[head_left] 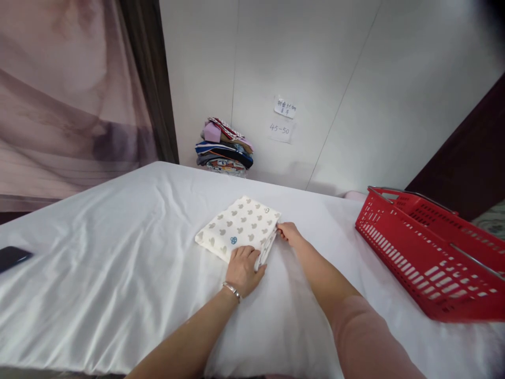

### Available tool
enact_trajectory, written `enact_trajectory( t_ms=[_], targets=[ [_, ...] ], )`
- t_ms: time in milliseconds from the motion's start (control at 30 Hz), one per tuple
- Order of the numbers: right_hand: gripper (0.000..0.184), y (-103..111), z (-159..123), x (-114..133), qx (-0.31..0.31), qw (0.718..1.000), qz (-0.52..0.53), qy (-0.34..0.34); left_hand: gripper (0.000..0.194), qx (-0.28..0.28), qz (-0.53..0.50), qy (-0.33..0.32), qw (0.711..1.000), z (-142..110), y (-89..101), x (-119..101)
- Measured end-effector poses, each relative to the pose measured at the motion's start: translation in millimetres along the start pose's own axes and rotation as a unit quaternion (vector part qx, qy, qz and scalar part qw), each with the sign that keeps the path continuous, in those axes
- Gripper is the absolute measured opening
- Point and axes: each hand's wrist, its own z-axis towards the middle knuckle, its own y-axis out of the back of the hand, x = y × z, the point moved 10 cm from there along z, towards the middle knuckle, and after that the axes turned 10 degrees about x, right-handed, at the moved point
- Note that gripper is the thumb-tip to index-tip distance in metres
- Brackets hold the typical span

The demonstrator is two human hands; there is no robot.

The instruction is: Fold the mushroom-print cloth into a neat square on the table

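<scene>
A white cloth (242,223) with a grey mouse-head print and one blue figure lies folded in layers on the white-covered table. On its near corner rests my left hand (243,269), a silver bracelet at the wrist. Its fingers lie over the top layer, and the thumb is spread out beside the folded edge. My right hand (289,232) is closed in a pinch on the cloth's right edge, near the far right corner. The folded layers show between the two hands; the right fingertips are partly hidden.
A red plastic basket (418,252) with metal handles stands on the right of the table (118,295). Stacked folded clothes (224,147) sit beyond the far edge, by the wall. A dark phone (13,258) lies at the left. Paper notes (281,130) and a pink curtain (71,100) hang behind.
</scene>
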Motion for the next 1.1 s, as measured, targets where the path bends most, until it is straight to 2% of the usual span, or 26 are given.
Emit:
enact_trajectory(
  t_ms=[133,233,500,600,700,800,967,1100],
  targets=[
    [0.018,0,-1,4,-0.014,1.0,0.011,0.025,0.021,-0.001,-0.005,-0.005,1.0,0,0.3,0],
    [0.019,-3,-4,5,0.006,1.0,0.022,0.02,0.022,-0.006,-0.007,0.001,1.0,1,0.4,2],
    [0.026,-40,-36,-3,0.169,0.985,0.026,-0.014,0.019,-0.021,-0.025,0.008,0.999,1,2.1,3],
    [0.026,-53,-48,-5,0.205,0.978,0.014,-0.026,0.024,-0.03,-0.028,0.007,0.999,1,5.0,2],
    [0.024,-55,-54,-2,0.207,0.978,0.01,-0.013,0.032,-0.042,-0.023,0.002,0.999,0,7.4,1],
    [0.024,-50,-55,-2,0.188,0.982,0.01,-0.002,0.039,-0.032,-0.017,-0.011,0.999,0,4.7,-2],
    [0.021,-45,-54,-17,0.163,0.986,-0.007,-0.026,0.04,-0.005,-0.009,-0.02,1.0,-1,-0.3,-5],
    [0.023,-45,-54,-18,0.158,0.987,-0.009,-0.016,0.039,0.008,-0.002,-0.016,1.0,-1,-3.2,-4]
  ],
)
